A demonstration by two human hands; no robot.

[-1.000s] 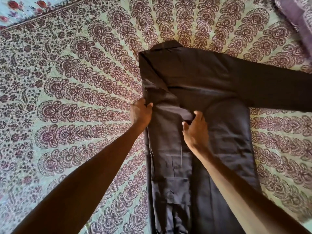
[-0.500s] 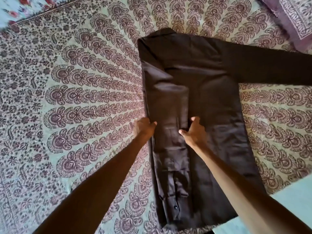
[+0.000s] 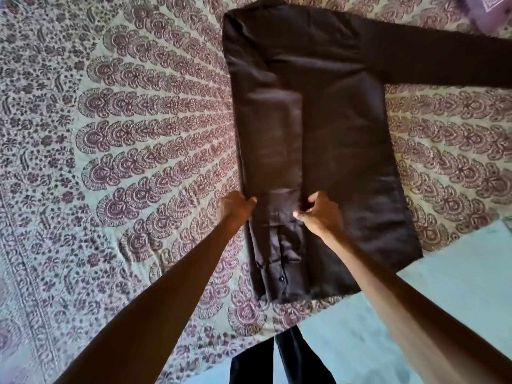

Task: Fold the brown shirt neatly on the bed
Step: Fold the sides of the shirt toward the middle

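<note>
A pale green bedspread [image 3: 116, 167] printed with maroon fan-shaped paisley rows fills the left and centre of the frame, with a band of smaller floral print along its far left. In the upper right corner lies a purple patterned cloth [image 3: 490, 9]. At the lower right is a plain light blue floor [image 3: 443, 300], and dark trouser legs [image 3: 279, 361] show at the bottom centre, just below the bedspread's edge.

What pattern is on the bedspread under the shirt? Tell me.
Maroon paisley-like fans and florals on pale green, on the bedspread; seen in the head view.
</note>
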